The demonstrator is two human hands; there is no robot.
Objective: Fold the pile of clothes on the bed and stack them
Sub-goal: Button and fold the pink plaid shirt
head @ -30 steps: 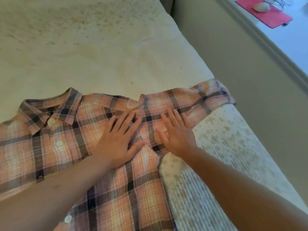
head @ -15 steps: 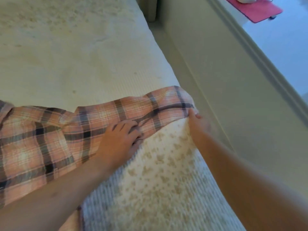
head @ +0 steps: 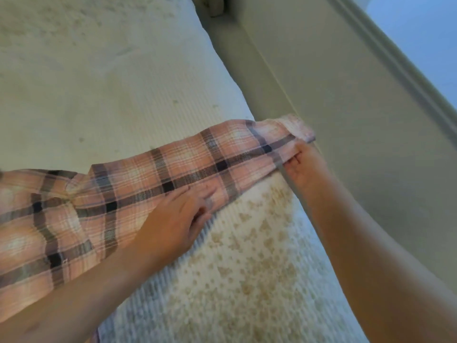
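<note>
head: pale patterned bed cover (head: 103, 78), beige wall (head: 346, 115) along its right edge | plaid shirt (head: 81, 209) flat on the cover, sleeve (head: 212, 159) stretched to that edge | left hand (head: 176, 219) flat on the sleeve, fingers straight | right hand (head: 303, 167) pinches the cuff, now drawn farther out than before

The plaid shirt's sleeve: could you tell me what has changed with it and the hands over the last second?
The right hand slid out from the shirt's body to the cuff and took hold of it at the bed's edge. The left hand moved out along the sleeve and now rests on it, fingers fairly straight. The plaid shirt stayed spread on the bed.
</note>
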